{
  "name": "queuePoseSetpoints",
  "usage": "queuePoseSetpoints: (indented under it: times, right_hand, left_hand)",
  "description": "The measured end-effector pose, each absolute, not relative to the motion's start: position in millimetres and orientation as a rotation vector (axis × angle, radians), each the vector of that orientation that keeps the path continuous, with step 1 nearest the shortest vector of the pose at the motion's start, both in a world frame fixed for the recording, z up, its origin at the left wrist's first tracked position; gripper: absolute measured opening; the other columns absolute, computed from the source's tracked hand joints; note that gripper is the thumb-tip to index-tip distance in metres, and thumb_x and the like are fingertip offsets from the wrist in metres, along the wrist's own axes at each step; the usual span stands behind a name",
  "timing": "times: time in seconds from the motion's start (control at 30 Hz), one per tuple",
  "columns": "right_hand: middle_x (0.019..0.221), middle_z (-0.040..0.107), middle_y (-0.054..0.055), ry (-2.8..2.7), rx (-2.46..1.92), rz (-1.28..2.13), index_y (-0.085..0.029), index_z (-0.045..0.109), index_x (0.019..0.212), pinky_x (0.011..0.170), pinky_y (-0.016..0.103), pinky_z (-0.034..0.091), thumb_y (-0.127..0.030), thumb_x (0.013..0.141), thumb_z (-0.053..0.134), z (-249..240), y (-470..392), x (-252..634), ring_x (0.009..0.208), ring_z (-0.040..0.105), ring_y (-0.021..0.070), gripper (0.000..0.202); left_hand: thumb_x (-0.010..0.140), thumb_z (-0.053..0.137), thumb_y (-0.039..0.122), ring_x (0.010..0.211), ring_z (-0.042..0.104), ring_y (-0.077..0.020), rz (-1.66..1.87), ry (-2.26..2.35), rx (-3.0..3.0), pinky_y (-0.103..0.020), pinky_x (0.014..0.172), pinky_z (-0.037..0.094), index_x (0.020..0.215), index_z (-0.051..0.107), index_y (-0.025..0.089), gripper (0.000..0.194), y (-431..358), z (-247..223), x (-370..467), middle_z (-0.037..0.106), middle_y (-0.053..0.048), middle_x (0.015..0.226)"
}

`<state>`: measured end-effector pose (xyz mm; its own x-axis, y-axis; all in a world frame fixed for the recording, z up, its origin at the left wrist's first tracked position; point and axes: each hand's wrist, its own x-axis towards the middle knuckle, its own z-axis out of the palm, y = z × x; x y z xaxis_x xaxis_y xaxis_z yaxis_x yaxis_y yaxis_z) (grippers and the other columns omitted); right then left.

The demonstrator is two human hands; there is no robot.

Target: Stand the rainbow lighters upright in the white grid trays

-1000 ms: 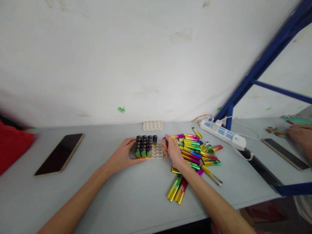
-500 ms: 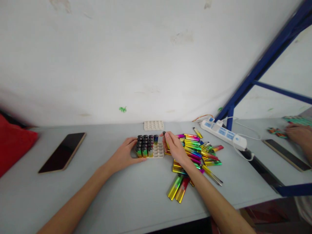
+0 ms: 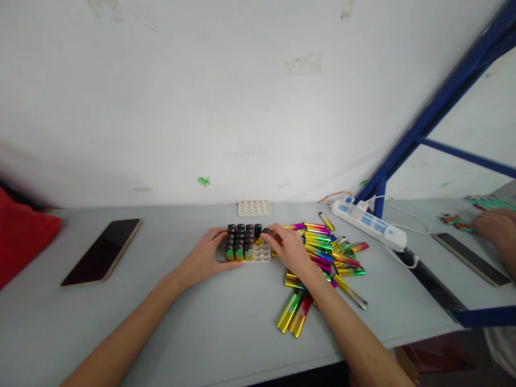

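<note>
A white slotted tray (image 3: 263, 255) lies on the table with several lighters (image 3: 239, 242) upright in its left part, black tops upward. My left hand (image 3: 206, 250) is curled around the tray's left end, thumb along the front and fingers behind. Over the right part of the tray, my right hand (image 3: 289, 246) pinches a lighter by its black top (image 3: 266, 230); its body slants down to the left, partly hidden. Just right of the tray, a loose pile of shiny coloured lighters (image 3: 322, 250) lies partly under my right hand and forearm.
A second white tray (image 3: 254, 207) lies near the wall. A dark phone (image 3: 102, 251) and a red cloth item (image 3: 24, 236) are at left. A power strip (image 3: 368, 221) with cables and a blue metal frame (image 3: 403, 156) stand right; beyond is another person's hand (image 3: 495, 226).
My right hand has moved slightly left with the lighter, from the tray's right edge to above its slots, and the lighter has tilted. My left hand stays in place.
</note>
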<state>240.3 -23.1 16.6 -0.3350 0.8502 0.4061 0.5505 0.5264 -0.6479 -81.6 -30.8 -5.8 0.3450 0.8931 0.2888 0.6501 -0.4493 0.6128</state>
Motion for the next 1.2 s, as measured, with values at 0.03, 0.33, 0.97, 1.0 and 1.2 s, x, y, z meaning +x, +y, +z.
queuePoseSetpoints:
  times: [0.03,0.33,0.97,1.0,1.2]
  right_hand:
    - [0.098,0.092,0.008,-2.073,-1.147,0.477,-0.023,0.085,0.121,0.085,0.033,0.061,-0.045,0.124,0.076,18,-22,242,0.087,0.086,0.0258,0.024]
    - [0.105,0.094,0.011,-2.312,-1.407,0.266,-0.023,0.089,0.12,0.084,0.033,0.056,-0.047,0.118,0.088,36,-24,219,0.092,0.088,0.0279,0.025]
    - [0.125,0.089,0.016,-1.967,-1.818,0.214,-0.019,0.092,0.129,0.118,0.042,0.061,-0.016,0.112,0.074,12,23,372,0.119,0.081,0.029,0.026]
    - [0.121,0.088,0.015,-1.955,-1.812,0.221,-0.02,0.092,0.124,0.115,0.04,0.061,-0.018,0.111,0.076,12,23,372,0.116,0.081,0.0285,0.02]
    - [0.112,0.083,0.011,-1.864,-1.683,0.222,-0.019,0.086,0.127,0.1,0.037,0.063,-0.028,0.121,0.059,25,20,365,0.102,0.079,0.0254,0.029]
  left_hand:
    - [0.081,0.103,0.079,0.147,0.078,-0.047,0.854,1.357,2.226,-0.067,0.135,0.063,0.14,0.086,0.026,0.08,-30,-7,-82,0.084,-0.016,0.152]
    - [0.084,0.101,0.076,0.145,0.08,-0.0477,0.882,1.352,2.253,-0.069,0.133,0.064,0.139,0.085,0.027,0.075,-27,-13,-87,0.085,-0.016,0.149]
    - [0.073,0.1,0.077,0.137,0.079,-0.053,0.897,1.399,2.262,-0.07,0.128,0.066,0.131,0.083,0.026,0.079,-12,-15,-86,0.085,-0.016,0.143]
    - [0.073,0.1,0.076,0.136,0.08,-0.0518,0.901,1.39,2.266,-0.068,0.128,0.066,0.13,0.083,0.027,0.077,-12,-14,-85,0.085,-0.015,0.141]
    - [0.069,0.104,0.071,0.133,0.083,-0.0494,0.903,1.379,2.29,-0.064,0.126,0.069,0.125,0.087,0.03,0.072,-11,-14,-86,0.087,-0.015,0.14]
